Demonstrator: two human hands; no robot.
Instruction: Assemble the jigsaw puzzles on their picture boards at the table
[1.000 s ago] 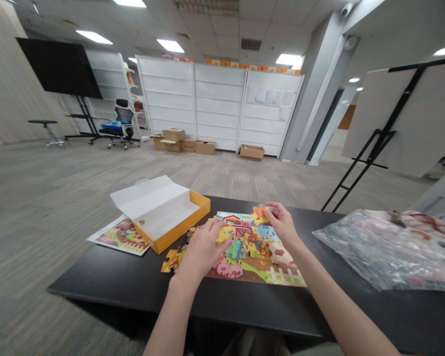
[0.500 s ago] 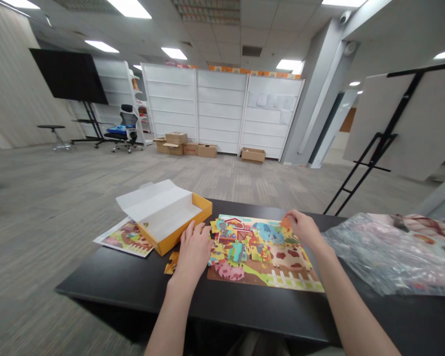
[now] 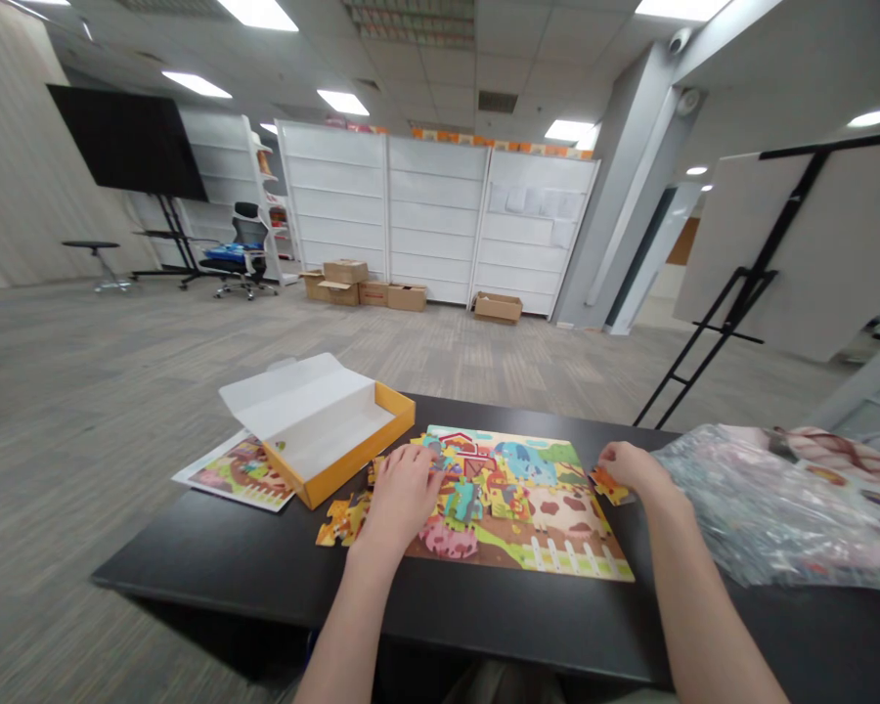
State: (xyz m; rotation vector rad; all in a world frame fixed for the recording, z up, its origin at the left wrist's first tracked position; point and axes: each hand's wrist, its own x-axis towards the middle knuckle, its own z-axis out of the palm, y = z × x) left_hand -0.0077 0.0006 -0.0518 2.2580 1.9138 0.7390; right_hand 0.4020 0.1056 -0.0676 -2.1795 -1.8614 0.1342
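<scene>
On the black table lies a colourful farm-picture puzzle board [image 3: 568, 513], with loose pieces over its left part. My left hand [image 3: 409, 489] rests over the board's left edge, fingers bent; whatever is under its fingertips is hidden. Orange and yellow pieces [image 3: 339, 520] lie left of that wrist. Just off the board's right edge, my right hand [image 3: 631, 469] pinches an orange-yellow puzzle piece [image 3: 610, 487] held low by the table. A teal piece [image 3: 463, 501] sits on the board between the hands.
A yellow box [image 3: 359, 460] with a white inside stands open at the left, partly on a printed picture sheet [image 3: 245, 471]. A clear plastic bag [image 3: 784, 508] with things inside lies at the right. Beyond the black table [image 3: 506, 616] are cardboard boxes, shelves and an easel-like stand.
My right hand has moved right and down, off the board's top right corner, with the orange piece. My left hand has shifted right, further over the board.
</scene>
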